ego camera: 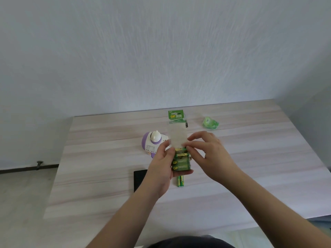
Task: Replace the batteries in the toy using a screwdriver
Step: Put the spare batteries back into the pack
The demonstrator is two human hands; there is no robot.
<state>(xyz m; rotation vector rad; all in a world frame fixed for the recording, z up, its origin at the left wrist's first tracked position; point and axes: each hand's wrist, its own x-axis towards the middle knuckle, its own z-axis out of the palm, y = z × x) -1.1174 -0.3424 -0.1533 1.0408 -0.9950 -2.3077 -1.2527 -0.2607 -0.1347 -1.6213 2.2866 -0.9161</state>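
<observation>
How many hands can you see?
2. The left hand holds the green battery pack from the left above the table. The right hand pinches the pack's top from the right. None seem hidden.

Two hands are over the worktop (250, 158) — the left hand (162, 169) and the right hand (209, 156) — and together they hold one battery pack (180, 162), in which two green cells show on the near face, with more yellow-topped ones behind that are too hidden to count. On the worktop lie two loose batteries (180, 181) side by side, one purple-and-white toy (154, 143), one black flat rectangle (140, 179), one crumpled green wrapper (210, 123) and one small dark object (186, 124) too small to make out. One green packaging card (175, 115) stands up from the pack — a clear blister (177, 135) hanging below it.
</observation>
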